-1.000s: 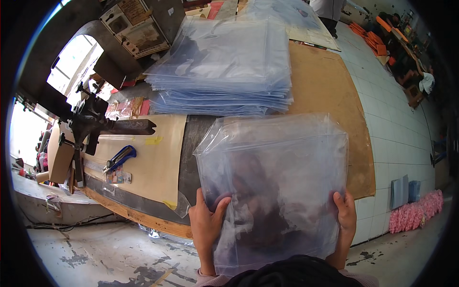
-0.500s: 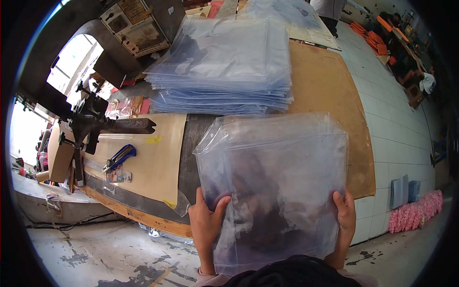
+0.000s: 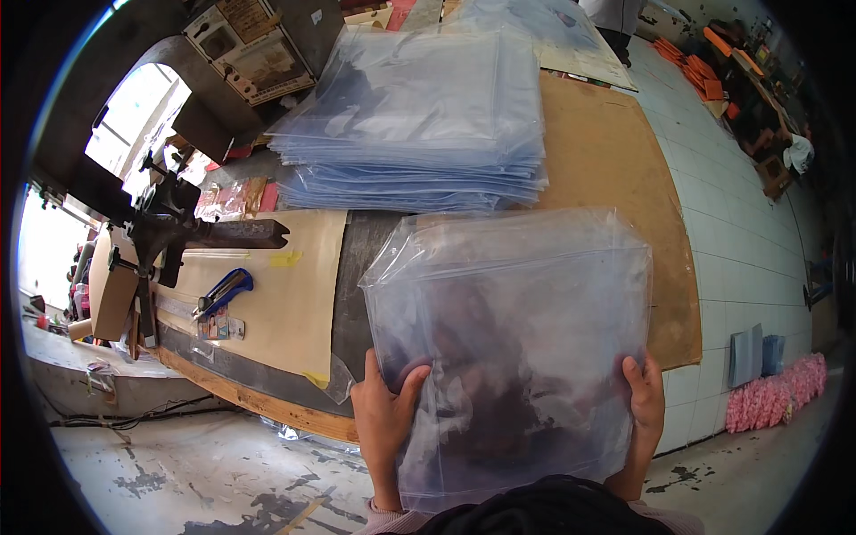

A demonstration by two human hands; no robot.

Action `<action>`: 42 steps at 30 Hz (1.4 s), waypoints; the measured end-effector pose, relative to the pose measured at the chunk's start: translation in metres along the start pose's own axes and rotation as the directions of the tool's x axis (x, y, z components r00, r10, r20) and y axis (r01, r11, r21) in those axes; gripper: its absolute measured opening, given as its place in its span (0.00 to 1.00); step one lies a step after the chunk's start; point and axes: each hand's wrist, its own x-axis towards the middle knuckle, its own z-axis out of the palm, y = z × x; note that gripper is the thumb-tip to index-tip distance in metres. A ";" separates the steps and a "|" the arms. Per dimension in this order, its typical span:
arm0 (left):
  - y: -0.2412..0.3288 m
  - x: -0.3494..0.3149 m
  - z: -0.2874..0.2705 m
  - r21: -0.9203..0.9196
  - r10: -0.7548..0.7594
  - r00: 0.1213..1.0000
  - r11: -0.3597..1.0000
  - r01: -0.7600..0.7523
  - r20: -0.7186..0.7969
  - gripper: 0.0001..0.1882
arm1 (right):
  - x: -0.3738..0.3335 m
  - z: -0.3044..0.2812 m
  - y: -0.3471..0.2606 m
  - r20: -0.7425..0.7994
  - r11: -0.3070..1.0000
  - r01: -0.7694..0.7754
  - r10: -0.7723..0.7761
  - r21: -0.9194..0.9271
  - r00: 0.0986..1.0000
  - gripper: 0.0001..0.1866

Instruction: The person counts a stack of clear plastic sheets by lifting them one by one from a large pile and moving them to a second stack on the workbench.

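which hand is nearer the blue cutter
Left. The left hand grips the plastic bag's left edge, below and right of the cutter; the right hand is at the bag's far side, much farther right.

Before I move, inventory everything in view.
Table: one, dark, centre
Plastic cover: one, clear, front centre
Plastic stack: one, bluish, table's far side
Paper sheet: one, tan, table's left
Cutter: one, blue, on paper sheet
Board: one, brown, table's right
Metal machine: one, dark, left
Control box: one, off-white, upper left
Standing person: one, pale top, upper edge
Orange pieces: several, orange, upper right
Pink bundle: one, pink, lower right
Left fingers: one set, bare, cover's left edge
Right fingers: one set, bare, cover's right edge
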 end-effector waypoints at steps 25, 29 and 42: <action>0.052 0.032 -0.031 0.356 0.607 0.739 0.648 -0.673 0.293 0.43 | 0.032 0.029 -0.115 0.275 0.155 0.537 -0.723 -0.829 0.634 0.23; 0.051 0.048 0.000 0.352 0.721 0.531 0.405 -0.844 0.444 0.41 | 0.065 0.099 -0.107 0.673 -0.065 0.841 -0.634 -0.537 0.381 0.19; 0.018 0.062 0.038 0.305 0.661 0.561 0.472 -0.827 0.498 0.38 | 0.126 0.123 -0.058 0.851 -0.192 0.896 -0.442 -0.401 0.286 0.24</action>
